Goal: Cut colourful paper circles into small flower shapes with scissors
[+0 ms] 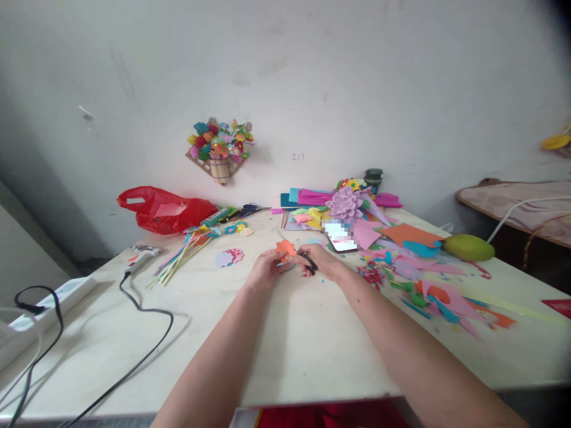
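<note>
My left hand pinches a small orange paper flower shape above the middle of the pale table. My right hand is closed round the black handles of a pair of scissors, whose thin blades point up and left past the orange piece. Both hands meet close together, and the scissors touch the paper's right side.
Coloured paper scraps cover the right side. A phone, a purple paper flower, stacked sheets and a green fruit lie beyond. On the left: sticks with flowers, red bag, glue gun with black cable, power strip.
</note>
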`<state>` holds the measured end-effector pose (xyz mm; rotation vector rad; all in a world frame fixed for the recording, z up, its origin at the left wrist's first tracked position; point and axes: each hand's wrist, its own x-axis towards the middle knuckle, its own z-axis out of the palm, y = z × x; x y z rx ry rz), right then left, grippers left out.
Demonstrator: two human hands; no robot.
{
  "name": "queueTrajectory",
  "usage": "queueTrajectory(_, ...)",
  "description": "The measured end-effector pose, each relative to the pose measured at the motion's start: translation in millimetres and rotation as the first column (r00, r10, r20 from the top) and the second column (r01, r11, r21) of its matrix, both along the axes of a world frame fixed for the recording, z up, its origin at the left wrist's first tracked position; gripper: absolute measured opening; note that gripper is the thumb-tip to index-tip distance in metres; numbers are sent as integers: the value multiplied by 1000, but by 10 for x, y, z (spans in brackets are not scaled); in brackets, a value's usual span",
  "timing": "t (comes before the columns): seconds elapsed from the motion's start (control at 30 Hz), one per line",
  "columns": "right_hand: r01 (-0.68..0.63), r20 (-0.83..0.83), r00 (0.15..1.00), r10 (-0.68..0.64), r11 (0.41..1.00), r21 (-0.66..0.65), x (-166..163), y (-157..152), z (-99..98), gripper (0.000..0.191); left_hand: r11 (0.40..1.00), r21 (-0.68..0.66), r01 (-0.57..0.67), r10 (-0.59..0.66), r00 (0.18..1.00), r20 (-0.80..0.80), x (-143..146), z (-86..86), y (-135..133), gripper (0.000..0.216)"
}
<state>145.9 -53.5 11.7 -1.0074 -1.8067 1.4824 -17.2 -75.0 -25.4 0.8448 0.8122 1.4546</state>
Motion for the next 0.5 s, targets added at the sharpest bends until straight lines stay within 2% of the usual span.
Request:
queueTrajectory(0.3, 48, 36, 998, -49, 999, 24, -40, 25, -44, 26, 1000, 24, 15, -15, 1000, -4, 5, -40, 39, 13)
queueTrajectory(0.5, 123, 82, 989, -126, 992, 32, -43, 23, -6, 27, 999, 1, -39, 39, 999, 7, -4, -17, 33, 8)
